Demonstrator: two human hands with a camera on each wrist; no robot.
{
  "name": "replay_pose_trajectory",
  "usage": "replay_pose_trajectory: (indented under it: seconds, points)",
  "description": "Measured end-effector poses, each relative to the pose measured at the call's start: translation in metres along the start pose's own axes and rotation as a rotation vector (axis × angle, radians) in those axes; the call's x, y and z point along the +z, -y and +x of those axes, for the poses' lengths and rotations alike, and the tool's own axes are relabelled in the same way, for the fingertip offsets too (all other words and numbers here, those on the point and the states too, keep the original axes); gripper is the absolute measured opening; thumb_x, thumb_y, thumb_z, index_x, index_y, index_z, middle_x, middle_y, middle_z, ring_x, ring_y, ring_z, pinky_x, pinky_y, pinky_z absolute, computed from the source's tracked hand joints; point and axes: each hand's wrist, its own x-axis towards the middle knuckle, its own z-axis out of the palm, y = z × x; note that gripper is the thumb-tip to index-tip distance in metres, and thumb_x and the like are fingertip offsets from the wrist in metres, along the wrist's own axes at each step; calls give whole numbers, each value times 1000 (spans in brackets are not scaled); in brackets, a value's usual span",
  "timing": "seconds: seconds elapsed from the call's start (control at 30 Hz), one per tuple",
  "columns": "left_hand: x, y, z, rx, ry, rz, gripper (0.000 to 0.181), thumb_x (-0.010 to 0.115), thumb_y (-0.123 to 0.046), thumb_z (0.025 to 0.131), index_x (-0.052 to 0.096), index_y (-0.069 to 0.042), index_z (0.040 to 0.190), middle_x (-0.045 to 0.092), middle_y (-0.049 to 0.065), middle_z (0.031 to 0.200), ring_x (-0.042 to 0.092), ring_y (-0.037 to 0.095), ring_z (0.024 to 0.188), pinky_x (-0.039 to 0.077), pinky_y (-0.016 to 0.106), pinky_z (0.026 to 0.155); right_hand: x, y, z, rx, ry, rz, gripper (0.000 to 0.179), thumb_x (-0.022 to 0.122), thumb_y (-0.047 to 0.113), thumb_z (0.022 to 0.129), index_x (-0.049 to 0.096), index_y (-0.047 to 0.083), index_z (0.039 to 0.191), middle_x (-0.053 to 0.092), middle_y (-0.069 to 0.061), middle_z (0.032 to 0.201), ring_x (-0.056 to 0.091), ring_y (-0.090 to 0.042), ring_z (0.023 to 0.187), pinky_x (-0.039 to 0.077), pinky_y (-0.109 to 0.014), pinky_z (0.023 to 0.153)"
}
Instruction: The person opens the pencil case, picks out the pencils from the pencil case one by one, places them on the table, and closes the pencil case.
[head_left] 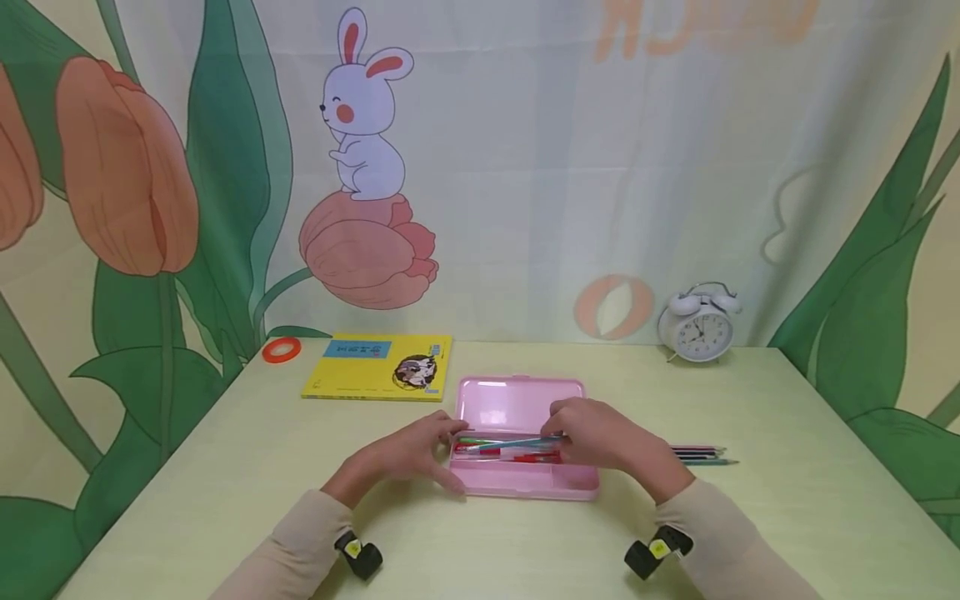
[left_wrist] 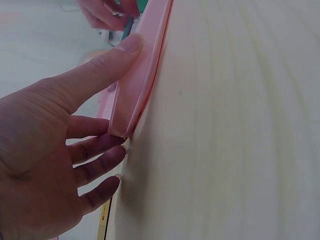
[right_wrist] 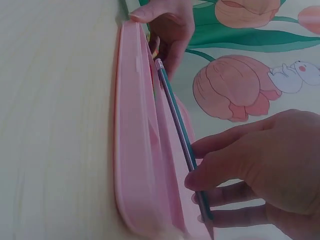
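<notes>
A pink pencil case [head_left: 517, 479] lies with its lid [head_left: 517, 402] folded back on the table. My left hand [head_left: 412, 450] holds its left end; in the left wrist view, the thumb [left_wrist: 131, 44] rests along the front wall and the fingers reach round the end. My right hand [head_left: 596, 433] pinches a blue-green pencil [right_wrist: 175, 112] between thumb and fingers, over the case. That pencil slants along the case, its eraser end toward my left hand. Inside the case lie red pens [head_left: 536, 457] and a green one, partly covered.
Several pencils [head_left: 701, 454] lie right of the case, partly behind my right forearm. A yellow book [head_left: 360, 375] and a roll of red-orange tape [head_left: 281, 350] are at the back left. A white alarm clock [head_left: 701, 329] stands at the back right, before a printed curtain.
</notes>
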Motion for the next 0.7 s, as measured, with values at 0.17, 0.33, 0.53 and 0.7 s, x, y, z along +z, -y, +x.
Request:
replay_pose_trajectory:
  seconds: [0.17, 0.33, 0.53, 0.7]
  points:
    - [1, -1, 0, -14, -3, 4, 93, 91, -37, 72, 48, -4, 147, 53, 2, 119, 50, 22, 112, 44, 43, 100, -12, -16, -24, 89, 12, 7, 21, 74, -4, 84, 80, 8, 100, 67, 2, 88, 55, -12, 77, 52, -30, 73]
    - [1, -1, 1, -24, -5, 1, 93, 92, -37, 71, 48, -4, 147, 53, 2, 119, 50, 22, 112, 44, 43, 101, -23, -36, -51, 142, 7, -7, 22, 75, -5, 83, 81, 10, 98, 65, 5, 85, 54, -11, 74, 52, -29, 71]
    - [2, 0, 1, -37, -8, -15, 93, 92, -37, 71, 49, -7, 147, 52, 2, 120, 50, 23, 114, 44, 45, 102, -33, -57, -82, 176, 18, 17, 22, 77, -5, 82, 81, 11, 96, 66, 7, 86, 57, -7, 76, 55, -29, 72]
    - [2, -1, 0, -48, -6, -6, 94, 92, -40, 70, 49, -9, 147, 52, 0, 121, 49, 21, 113, 44, 44, 102, -32, -81, -109, 99, 11, 63, 20, 78, -6, 79, 81, 7, 94, 67, 7, 85, 58, -4, 74, 54, -27, 67]
